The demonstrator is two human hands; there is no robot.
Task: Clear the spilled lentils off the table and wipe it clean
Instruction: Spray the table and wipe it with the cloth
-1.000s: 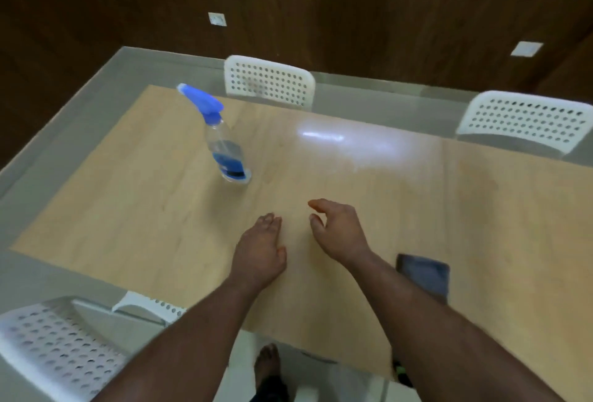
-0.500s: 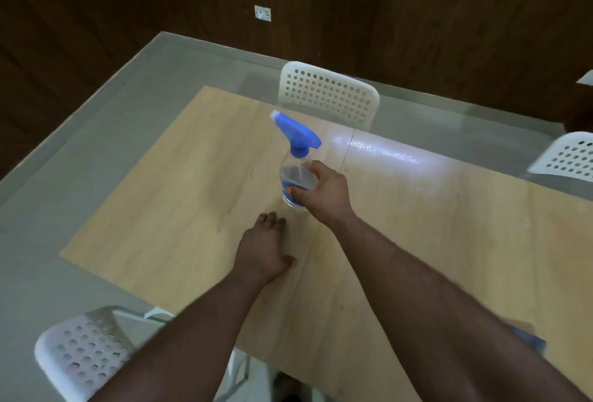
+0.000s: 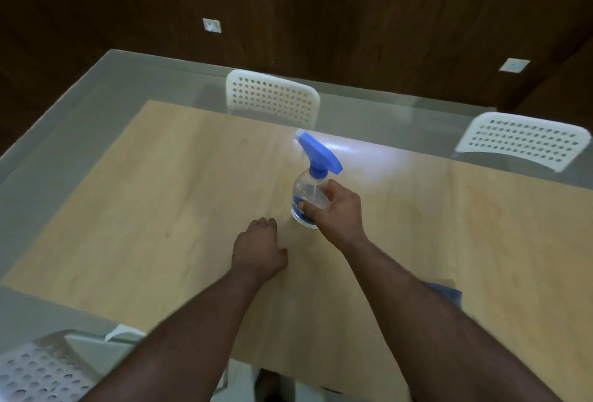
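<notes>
Lentils look gone, so we judge the wiping step begun: our right hand [image 3: 337,212] grips the spray bottle [image 3: 309,196] mid-table [image 3: 160,193], left hand [image 3: 258,249] flat beside it. Next: lift, aim, squeeze the trigger.

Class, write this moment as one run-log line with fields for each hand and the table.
right hand: grips spray bottle | left hand: rests on table | lentils: none visible | cloth: near right forearm
</notes>
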